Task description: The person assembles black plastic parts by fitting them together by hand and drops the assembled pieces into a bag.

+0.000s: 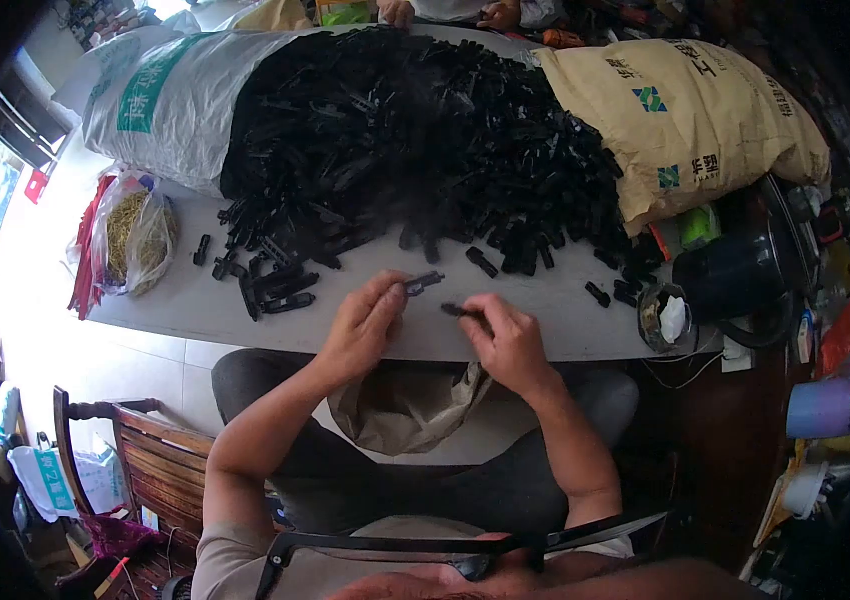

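My left hand [369, 318] is closed on a slim dark grey plastic part [426, 283], pinched between thumb and fingers so that its end sticks out to the right. A short way off, my right hand [501, 338] pinches a small black plastic part [454, 310]. The two parts are apart from each other. Both hands are over the table's near edge. Beyond them rises a big heap of black plastic parts [395, 140], with loose ones such as a black part [482, 262] lying in front of it.
A white sack [185, 110] and a tan sack [685, 120] flank the heap. An open brown bag [405, 410] hangs at my lap. A clear bag of yellowish strands [135, 235] is left; a tin [663, 315] stands right. Across the table are another person's hands [397, 12].
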`<move>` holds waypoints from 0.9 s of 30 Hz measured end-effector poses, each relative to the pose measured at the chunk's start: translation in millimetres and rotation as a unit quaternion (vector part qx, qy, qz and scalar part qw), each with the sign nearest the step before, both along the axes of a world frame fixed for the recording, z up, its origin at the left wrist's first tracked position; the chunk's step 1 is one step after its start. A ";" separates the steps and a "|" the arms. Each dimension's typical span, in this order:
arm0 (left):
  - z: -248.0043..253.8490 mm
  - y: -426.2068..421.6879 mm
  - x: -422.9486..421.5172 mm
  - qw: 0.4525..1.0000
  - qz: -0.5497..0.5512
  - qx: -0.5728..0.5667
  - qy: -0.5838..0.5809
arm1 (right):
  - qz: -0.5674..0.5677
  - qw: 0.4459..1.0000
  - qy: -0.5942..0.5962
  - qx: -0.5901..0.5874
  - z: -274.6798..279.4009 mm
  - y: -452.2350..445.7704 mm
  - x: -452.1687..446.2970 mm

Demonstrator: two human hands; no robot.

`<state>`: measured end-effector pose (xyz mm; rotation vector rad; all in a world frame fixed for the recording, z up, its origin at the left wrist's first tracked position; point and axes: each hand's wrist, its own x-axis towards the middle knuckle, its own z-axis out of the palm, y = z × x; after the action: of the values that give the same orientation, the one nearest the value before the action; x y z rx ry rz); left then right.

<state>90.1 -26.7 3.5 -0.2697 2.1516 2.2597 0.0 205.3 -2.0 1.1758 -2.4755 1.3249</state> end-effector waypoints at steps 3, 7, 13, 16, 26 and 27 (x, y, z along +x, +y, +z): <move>8.3 5.4 3.1 0.997 -0.026 -0.073 0.027 | 0.062 0.996 -0.052 -0.030 14.4 -1.3 17.3; 8.4 10.5 4.4 0.949 -0.069 -0.250 0.176 | 0.052 0.988 -0.119 -0.083 14.7 -3.8 29.8; 15.3 19.4 12.0 0.927 -0.121 -0.310 0.175 | 0.028 0.938 -0.308 -0.158 9.7 -1.1 35.9; 10.7 13.0 10.0 0.916 -0.151 -0.315 0.198 | 0.051 0.916 -0.363 -0.164 15.2 3.6 35.3; 15.5 7.6 10.7 0.897 -0.161 -0.320 0.257 | 0.108 0.968 -0.195 -0.116 10.9 15.5 27.0; 16.1 7.6 10.7 0.895 -0.159 -0.322 0.265 | 0.083 0.963 -0.214 -0.144 13.6 12.2 28.5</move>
<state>100.8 -19.1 19.6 0.7401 2.8766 1.4879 28.5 217.5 11.6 1.1432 -2.3561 2.0990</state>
